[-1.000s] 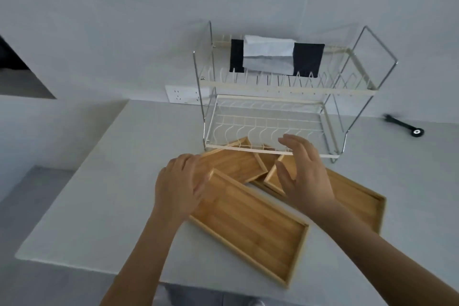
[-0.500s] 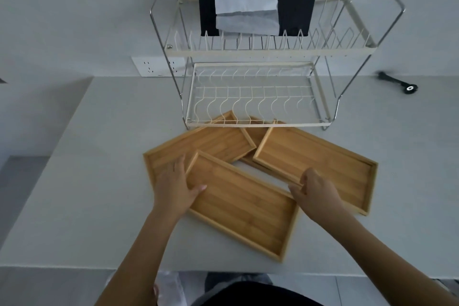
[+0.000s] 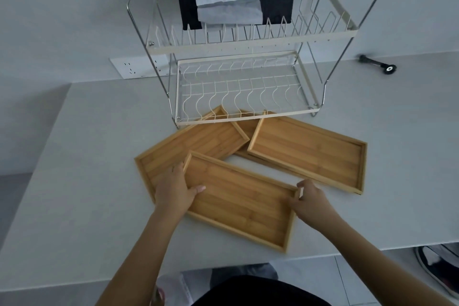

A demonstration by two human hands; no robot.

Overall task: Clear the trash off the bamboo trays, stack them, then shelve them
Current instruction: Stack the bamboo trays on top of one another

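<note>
Both hands are closed on the nearest bamboo tray (image 3: 238, 200): its short end at nine o'clock is gripped by the left hand (image 3: 175, 190), thumb laid inside; its three o'clock end is pinched by the right hand (image 3: 309, 202); the tray lies on the white counter (image 3: 74, 181), overlapping a second tray (image 3: 188, 146); a third tray (image 3: 308, 154) is seen at two o'clock; the wire rack (image 3: 248, 92) stands at twelve o'clock.
</note>
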